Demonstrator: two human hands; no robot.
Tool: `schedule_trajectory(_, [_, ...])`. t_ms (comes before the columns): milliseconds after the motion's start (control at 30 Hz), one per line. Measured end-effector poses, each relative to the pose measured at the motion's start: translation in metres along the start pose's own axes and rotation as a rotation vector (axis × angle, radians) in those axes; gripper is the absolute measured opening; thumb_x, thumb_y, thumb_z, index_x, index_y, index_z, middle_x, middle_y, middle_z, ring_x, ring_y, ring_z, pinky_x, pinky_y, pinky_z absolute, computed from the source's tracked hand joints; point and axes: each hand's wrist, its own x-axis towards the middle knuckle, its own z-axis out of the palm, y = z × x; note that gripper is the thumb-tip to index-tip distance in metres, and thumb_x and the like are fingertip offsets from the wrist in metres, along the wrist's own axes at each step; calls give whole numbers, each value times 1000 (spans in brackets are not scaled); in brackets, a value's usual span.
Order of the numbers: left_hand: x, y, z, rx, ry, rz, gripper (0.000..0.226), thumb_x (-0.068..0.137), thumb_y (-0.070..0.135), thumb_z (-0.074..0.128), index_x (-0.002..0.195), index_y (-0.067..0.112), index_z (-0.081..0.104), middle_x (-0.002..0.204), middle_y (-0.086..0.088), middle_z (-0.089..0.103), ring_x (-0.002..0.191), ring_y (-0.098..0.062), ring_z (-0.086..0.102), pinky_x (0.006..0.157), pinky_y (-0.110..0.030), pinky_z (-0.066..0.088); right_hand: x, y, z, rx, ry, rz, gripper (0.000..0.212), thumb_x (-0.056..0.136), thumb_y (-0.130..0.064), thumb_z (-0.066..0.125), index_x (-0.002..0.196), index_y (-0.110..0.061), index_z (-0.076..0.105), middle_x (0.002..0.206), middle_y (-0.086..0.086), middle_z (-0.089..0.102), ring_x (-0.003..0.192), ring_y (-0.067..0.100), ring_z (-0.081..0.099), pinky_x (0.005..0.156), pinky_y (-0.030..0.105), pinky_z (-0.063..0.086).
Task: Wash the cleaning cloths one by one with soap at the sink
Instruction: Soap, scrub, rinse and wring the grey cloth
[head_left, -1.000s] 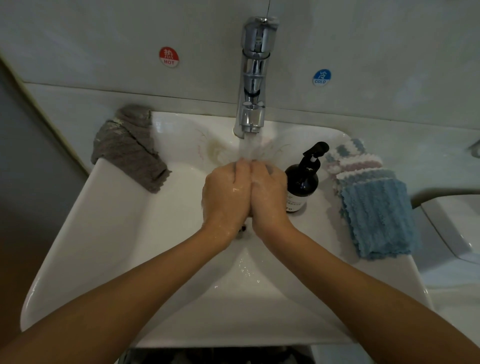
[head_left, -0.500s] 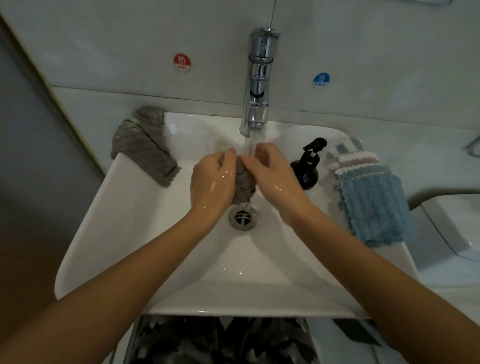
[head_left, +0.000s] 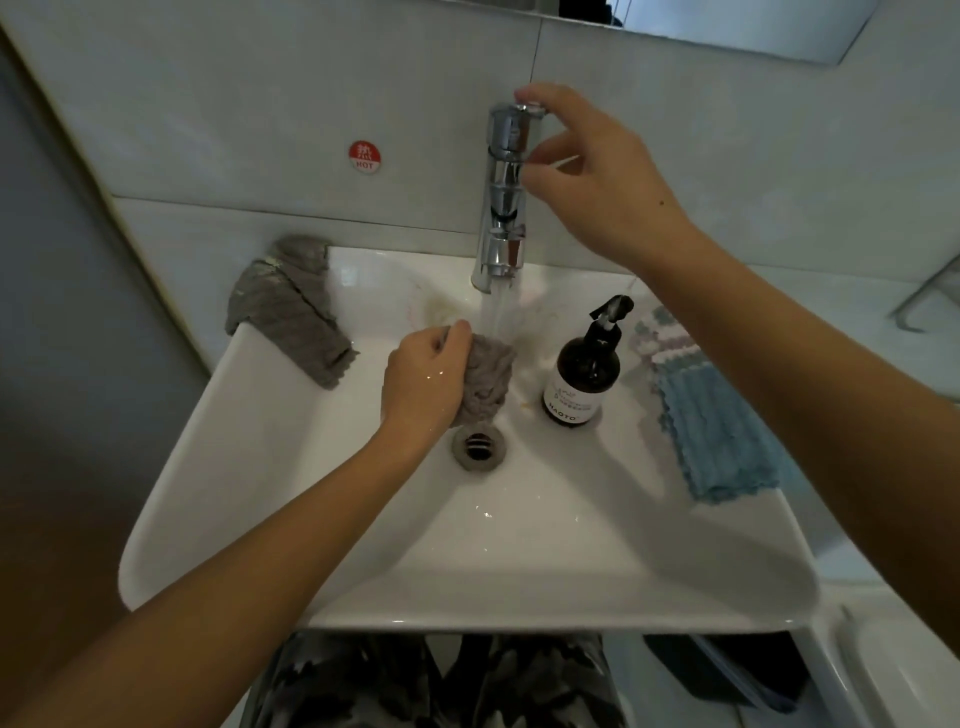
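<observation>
Rinse ending, tap next

Half a second ago both our hands wrung the grey cloth (head_left: 485, 376) under the stream. Now our left hand (head_left: 423, 376) alone grips it bunched above the drain (head_left: 479, 448), while our right hand (head_left: 592, 171) has risen, fingers curled round the tap (head_left: 506, 156) handle; water is running, likely about to be shut off.
</observation>
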Motion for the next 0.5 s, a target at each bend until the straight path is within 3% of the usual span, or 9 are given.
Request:
schedule_trajectory(100, [0, 0, 1, -9, -6, -17, 49, 99, 36, 45, 77, -5, 60, 70, -12, 55, 70, -25, 57, 72, -50, 53, -3, 5, 9, -32, 62, -28, 48, 96, -14, 54, 141, -28, 46, 94, -7, 62, 82, 8, 62, 73, 11, 48])
schedule_trajectory(200, [1, 1, 2, -23, -6, -25, 54, 93, 43, 44, 78, -5, 61, 72, -17, 57, 70, -26, 57, 73, -51, 52, -18, 10, 25, -44, 91, -85, 54, 93, -9, 54, 144, -24, 41, 94, 4, 69, 82, 20, 66, 77, 38, 56])
schedule_trajectory(233, [0, 2, 2, -33, -5, -28, 56, 89, 47, 42, 77, -5, 60, 71, -17, 56, 69, -24, 55, 72, -51, 52, -22, 10, 29, -48, 92, -84, 58, 93, -10, 54, 147, -25, 37, 98, 5, 69, 82, 20, 66, 77, 40, 56])
schedule_trajectory(300, [-2, 2, 1, -56, -3, -27, 55, 88, 48, 42, 72, -3, 57, 65, -9, 52, 66, -20, 52, 69, -50, 51, -27, 9, 35, -46, 111, -47, 66, 95, -16, 55, 153, -25, 24, 117, 3, 64, 90, 15, 62, 76, 31, 53])
schedule_trajectory(367, [-2, 2, 1, -71, 7, -12, 48, 95, 41, 46, 67, 3, 53, 63, -3, 48, 65, -17, 50, 65, -45, 49, -39, 8, 44, 82, 176, 14, 70, 96, -20, 56, 155, -22, 17, 123, 0, 59, 98, 9, 60, 79, 25, 51])
schedule_trajectory(500, [1, 3, 1, -136, 41, 2, 43, 97, 37, 46, 66, 8, 49, 65, -6, 46, 64, -21, 50, 62, -38, 45, -79, 16, 74, 398, 355, 139, 37, 97, -9, 54, 133, -14, 47, 100, -10, 59, 87, -11, 56, 71, 7, 45])
